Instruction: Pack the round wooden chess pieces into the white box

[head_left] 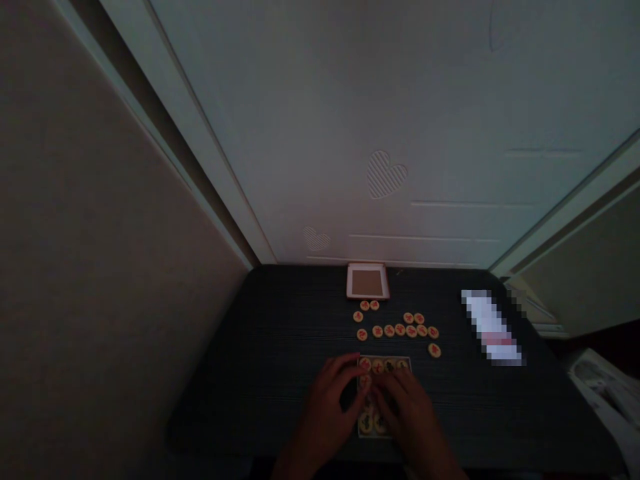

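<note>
An open shallow box [411, 373] at the table's near edge holds round wooden Chinese chess pieces with red or dark characters. Over its left side curves my left hand [330, 390], thumb and forefinger closed around a red-marked Chinese chess piece [365, 381] in the box's left column. My right hand [407, 403] reaches in from the right, its fingers bent together above the middle of the box. Its fingertips are partly hidden, and whatever they pinch does not show. Dark-marked pieces [367, 421] lie in the row nearest me. Both hands cover much of the box's middle.
Beyond the box, several loose red-marked pieces [400, 329] lie on the dark table [260, 347]. A pale box lid [386, 283] stands against the white panel [320, 133] behind. A blurred-out white object [493, 327] lies at the right.
</note>
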{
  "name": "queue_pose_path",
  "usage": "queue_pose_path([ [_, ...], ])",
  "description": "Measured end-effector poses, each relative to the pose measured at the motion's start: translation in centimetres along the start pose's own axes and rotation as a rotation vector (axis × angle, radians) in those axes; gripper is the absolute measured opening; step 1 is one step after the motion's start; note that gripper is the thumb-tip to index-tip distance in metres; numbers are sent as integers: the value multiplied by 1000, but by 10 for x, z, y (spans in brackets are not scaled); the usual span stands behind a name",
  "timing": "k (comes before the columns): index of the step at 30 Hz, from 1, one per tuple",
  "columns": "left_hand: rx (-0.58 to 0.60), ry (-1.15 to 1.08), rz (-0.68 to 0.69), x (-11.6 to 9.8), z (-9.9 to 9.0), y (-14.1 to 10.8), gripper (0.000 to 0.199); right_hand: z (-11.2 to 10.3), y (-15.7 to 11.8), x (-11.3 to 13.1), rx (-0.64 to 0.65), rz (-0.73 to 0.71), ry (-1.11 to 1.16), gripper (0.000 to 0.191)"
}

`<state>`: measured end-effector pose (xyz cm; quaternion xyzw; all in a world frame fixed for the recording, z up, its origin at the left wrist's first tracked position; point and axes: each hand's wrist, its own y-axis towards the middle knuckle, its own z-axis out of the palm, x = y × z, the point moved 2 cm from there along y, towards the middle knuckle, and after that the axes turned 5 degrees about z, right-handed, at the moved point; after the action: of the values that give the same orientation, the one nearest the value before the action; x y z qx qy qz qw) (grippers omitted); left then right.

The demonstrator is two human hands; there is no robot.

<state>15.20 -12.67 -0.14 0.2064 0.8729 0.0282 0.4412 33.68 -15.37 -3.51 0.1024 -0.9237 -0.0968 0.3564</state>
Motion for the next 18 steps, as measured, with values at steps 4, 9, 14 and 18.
queue_pose_path([
  [4, 55, 33, 10, -4, 2, -2, 22, -5, 2, -1, -24, -17, -8, 22],
  [9, 52, 83, 34, -3, 2, 0, 24, -11, 6, -6, -74, -24, -75, 22],
  [14, 76, 114, 34, 1, 2, 0, 32, -11, 11, -6, -78, -45, -110, 24],
  [18, 77, 139, 21, 4, 3, -1, 33, -11, 15, -4, -59, -49, -101, 22],
])
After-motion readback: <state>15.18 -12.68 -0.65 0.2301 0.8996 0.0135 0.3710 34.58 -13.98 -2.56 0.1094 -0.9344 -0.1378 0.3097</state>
